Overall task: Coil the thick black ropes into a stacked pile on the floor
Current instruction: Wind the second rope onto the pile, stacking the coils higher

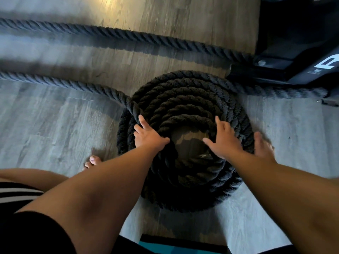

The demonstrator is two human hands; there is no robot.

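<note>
A stacked coil of thick black rope (185,99) lies on the wooden floor in the middle of the view, with bare floor showing in its hollow centre. My left hand (148,135) rests on the coil's left side, fingers spread over the top turns where a loose strand (60,83) runs in from the left. My right hand (224,139) lies flat on the right side of the coil, fingers straight and spread. A second straight rope (128,34) stretches across the floor behind the coil toward the right.
A black machine base (297,57) stands at the upper right, close to the coil; both ropes lead toward it. My bare feet (92,162) stand either side of the coil. A teal mat edge (165,249) shows at the bottom.
</note>
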